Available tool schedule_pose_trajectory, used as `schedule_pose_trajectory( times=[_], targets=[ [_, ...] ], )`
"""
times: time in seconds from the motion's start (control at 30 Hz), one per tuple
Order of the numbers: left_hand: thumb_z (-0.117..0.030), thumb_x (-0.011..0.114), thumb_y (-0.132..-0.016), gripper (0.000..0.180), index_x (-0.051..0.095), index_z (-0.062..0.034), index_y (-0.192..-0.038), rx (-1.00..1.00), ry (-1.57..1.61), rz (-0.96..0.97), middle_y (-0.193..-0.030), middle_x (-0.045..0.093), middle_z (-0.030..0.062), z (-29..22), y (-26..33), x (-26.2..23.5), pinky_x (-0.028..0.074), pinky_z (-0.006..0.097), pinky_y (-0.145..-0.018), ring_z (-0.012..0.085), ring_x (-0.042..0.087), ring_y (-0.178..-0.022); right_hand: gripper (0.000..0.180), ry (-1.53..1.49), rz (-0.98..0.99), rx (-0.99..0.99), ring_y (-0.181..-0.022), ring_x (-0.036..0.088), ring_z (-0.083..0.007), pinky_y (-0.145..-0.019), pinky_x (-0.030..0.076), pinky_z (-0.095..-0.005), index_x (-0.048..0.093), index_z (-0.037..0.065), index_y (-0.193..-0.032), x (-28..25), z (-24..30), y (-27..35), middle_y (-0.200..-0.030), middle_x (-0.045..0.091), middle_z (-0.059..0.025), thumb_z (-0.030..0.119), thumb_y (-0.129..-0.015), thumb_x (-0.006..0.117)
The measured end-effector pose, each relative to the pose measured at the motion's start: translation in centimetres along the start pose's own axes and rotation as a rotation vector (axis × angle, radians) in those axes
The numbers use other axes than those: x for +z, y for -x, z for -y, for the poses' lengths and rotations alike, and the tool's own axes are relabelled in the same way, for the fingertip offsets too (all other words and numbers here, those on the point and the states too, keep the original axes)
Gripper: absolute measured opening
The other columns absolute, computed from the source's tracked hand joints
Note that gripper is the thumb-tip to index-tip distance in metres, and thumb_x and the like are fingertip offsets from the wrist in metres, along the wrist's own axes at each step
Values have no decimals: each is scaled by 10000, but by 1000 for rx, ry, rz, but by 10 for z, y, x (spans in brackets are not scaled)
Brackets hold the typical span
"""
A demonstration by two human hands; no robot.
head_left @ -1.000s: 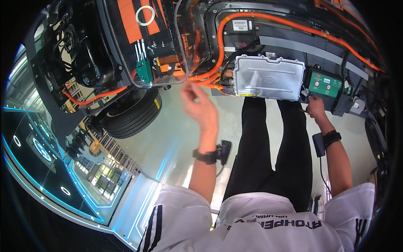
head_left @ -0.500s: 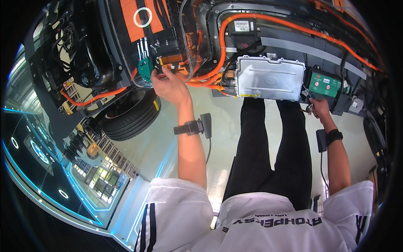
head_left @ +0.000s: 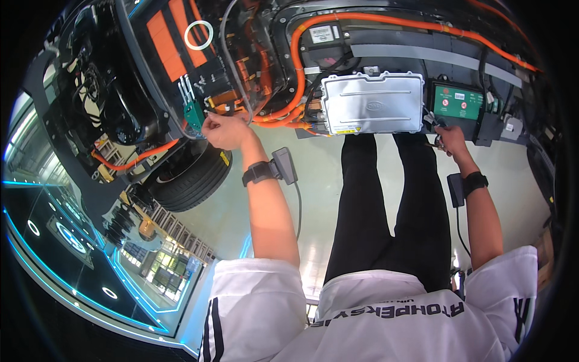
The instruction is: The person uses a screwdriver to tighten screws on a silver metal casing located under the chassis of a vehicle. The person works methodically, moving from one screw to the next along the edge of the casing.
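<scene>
My left hand [head_left: 226, 131] is closed at the lower right edge of a green hex key holder [head_left: 193, 114], its fingers pinched together. Several silver hex keys [head_left: 186, 88] stick up out of that holder. Orange connectors [head_left: 224, 104] lie just beyond the fingertips. My right hand [head_left: 452, 140] is closed around a small metal tool [head_left: 438, 143] with dark parts; its exact kind is hard to make out. That tool is beside the right lower corner of a silver finned-edge metal box [head_left: 372, 105]. A green-labelled module [head_left: 458, 102] sits just beyond the right hand.
A thick orange cable [head_left: 386, 19] runs along the vehicle part's far side. Black machinery [head_left: 114, 66] fills the left, above a tyre [head_left: 193, 184]. A grey strip [head_left: 416, 57] lies behind the silver box. My legs [head_left: 362, 211] stand close below it.
The whole view has turned slightly, so the parts on the left sit lower and the silver box higher. Both hands keep their places and grips.
</scene>
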State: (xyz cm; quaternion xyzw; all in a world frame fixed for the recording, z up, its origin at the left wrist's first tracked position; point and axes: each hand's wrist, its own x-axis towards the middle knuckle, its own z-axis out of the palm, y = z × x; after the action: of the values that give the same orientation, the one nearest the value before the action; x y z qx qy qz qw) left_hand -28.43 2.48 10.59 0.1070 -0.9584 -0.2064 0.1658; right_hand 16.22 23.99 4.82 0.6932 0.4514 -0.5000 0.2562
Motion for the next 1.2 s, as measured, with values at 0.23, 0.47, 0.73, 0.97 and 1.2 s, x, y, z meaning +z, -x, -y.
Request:
schedule_pose_trajectory(
  times=[0.23,0.47,0.73,0.97,1.2],
  targets=[
    [-271,611,-893,287,623,12,-943,-62,-20,41,-884,667,150,-13,4,-6,491,380,-684,269,641,-798,300,-16,64,49,-361,441,-145,-317,283,-309,596,-16,-811,-7,-16,-17,-541,499,-47,280,-849,625],
    [-242,559,-922,270,613,19,-960,-138,115,34,-933,662,177,-16,5,-3,500,377,-710,296,650,-834,317,-64,122,60,-358,423,-148,-313,265,-316,593,-12,-774,-15,-21,-27,-538,488,-44,294,-833,644],
    [-132,519,-952,167,499,32,-925,168,446,159,-808,563,91,-16,33,-28,438,276,-588,155,534,-663,405,255,-101,-220,-488,597,-211,-502,485,-339,640,-59,-889,-9,-57,-47,-655,632,-152,338,-817,673],
    [-18,548,-918,88,534,61,-955,-99,630,1069,-898,656,183,-90,195,-103,567,302,-678,223,671,-739,395,-167,14,-247,-677,631,-198,-621,494,-312,601,-27,-1059,-36,-25,44,-871,662,-126,290,-836,679],
    [46,595,-871,122,539,75,-976,-325,645,1652,-892,657,199,-138,263,-115,571,313,-679,243,673,-751,191,-810,462,-345,-509,466,-40,-430,349,-197,597,43,-1003,-59,47,106,-670,505,30,186,-884,640]
  ],
)
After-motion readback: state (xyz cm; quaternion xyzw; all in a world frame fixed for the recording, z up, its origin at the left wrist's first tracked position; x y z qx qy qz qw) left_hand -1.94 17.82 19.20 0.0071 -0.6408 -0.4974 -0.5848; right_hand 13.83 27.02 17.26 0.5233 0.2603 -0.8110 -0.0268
